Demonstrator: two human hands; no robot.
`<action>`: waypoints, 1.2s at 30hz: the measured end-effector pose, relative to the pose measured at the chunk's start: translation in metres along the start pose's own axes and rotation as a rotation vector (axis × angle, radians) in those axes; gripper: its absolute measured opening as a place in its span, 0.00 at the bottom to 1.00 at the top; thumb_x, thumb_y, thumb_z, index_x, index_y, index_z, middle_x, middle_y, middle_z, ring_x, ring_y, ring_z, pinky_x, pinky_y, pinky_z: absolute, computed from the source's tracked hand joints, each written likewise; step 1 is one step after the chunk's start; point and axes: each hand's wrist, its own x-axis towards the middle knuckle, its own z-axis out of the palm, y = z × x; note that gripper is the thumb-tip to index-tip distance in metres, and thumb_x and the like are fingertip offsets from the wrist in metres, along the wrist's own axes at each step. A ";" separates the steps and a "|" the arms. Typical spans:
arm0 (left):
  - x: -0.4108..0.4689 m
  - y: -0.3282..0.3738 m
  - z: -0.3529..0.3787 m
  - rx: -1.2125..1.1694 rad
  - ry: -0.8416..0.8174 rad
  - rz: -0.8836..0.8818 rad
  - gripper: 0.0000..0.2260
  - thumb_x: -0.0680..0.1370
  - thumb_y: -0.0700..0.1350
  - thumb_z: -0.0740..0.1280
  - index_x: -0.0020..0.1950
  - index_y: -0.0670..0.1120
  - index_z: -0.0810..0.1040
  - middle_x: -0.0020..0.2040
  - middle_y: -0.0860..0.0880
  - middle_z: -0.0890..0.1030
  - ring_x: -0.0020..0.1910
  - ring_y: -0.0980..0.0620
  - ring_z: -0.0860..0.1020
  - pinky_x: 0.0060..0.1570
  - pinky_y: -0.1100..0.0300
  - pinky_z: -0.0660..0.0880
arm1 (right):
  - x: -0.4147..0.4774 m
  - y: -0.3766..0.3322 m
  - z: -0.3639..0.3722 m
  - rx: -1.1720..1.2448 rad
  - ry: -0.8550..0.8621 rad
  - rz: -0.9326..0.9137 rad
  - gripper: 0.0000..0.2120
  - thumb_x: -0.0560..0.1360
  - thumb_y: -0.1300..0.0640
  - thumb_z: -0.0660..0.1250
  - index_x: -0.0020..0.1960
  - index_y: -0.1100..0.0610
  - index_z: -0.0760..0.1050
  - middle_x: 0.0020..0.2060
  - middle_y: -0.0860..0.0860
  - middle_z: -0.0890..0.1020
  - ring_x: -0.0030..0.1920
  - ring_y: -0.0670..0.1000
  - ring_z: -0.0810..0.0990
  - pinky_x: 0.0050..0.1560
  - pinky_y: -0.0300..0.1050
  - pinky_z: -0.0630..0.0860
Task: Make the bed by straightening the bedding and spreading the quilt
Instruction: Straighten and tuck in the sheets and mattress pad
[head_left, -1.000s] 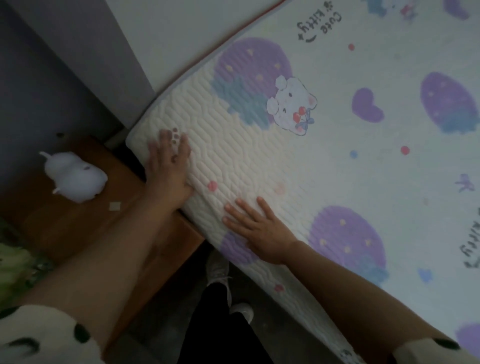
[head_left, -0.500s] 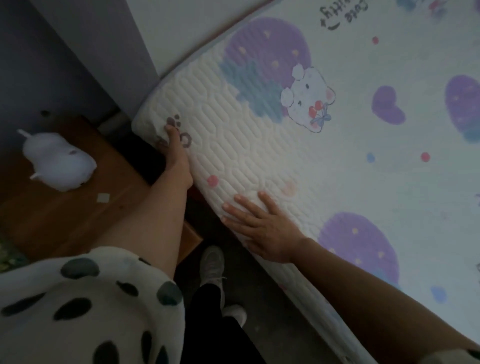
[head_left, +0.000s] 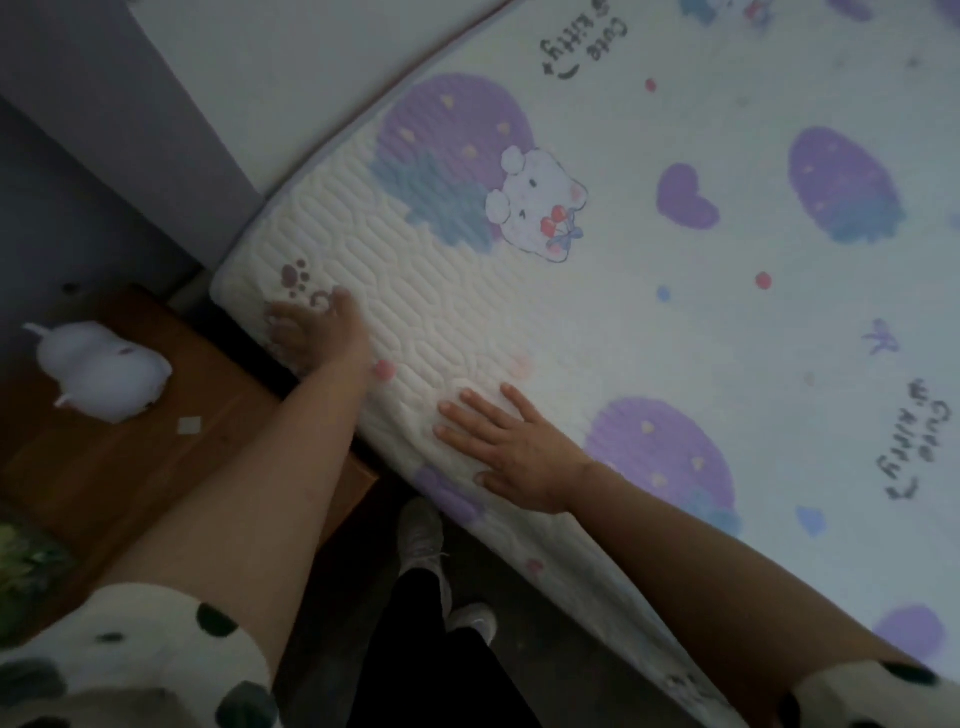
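quilted cat-print mattress pad (head_left: 649, 322), flat, covering bed

Home bedroom: you stand beside a bed (head_left: 727, 332) whose quilted cover is printed with cartoon kittens, hearts and purple strawberries. A white animal-shaped figure (head_left: 98, 369) sits on the small wooden desk (head_left: 104, 483) beside its corner.

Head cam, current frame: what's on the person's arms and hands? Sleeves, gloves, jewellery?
No gloves: left hand and right hand are bare, forearms too. The left sleeve and right sleeve are cream fabric with large dark rounded spots, seen at the bottom corners. No watch or bracelet at either wrist; the left hand is too blurred to rule out rings.
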 end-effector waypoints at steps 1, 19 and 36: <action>-0.022 0.003 0.001 0.132 0.020 0.149 0.36 0.81 0.55 0.56 0.78 0.40 0.40 0.78 0.39 0.43 0.77 0.41 0.45 0.74 0.47 0.45 | -0.010 0.002 0.000 0.018 0.002 0.040 0.34 0.76 0.48 0.60 0.78 0.50 0.50 0.78 0.50 0.51 0.78 0.55 0.49 0.72 0.61 0.46; -0.192 -0.045 0.131 1.411 -0.712 1.245 0.32 0.81 0.56 0.53 0.77 0.53 0.37 0.77 0.47 0.33 0.76 0.42 0.35 0.74 0.45 0.42 | -0.181 0.037 0.069 0.402 -0.121 0.837 0.36 0.70 0.34 0.30 0.76 0.45 0.32 0.73 0.44 0.31 0.76 0.50 0.34 0.72 0.66 0.40; -0.357 0.115 0.156 1.246 -0.545 1.835 0.09 0.78 0.39 0.57 0.54 0.45 0.75 0.52 0.46 0.77 0.53 0.46 0.75 0.42 0.57 0.63 | -0.319 0.089 -0.064 0.317 0.193 1.267 0.15 0.82 0.55 0.52 0.65 0.57 0.70 0.57 0.55 0.77 0.58 0.58 0.73 0.56 0.50 0.68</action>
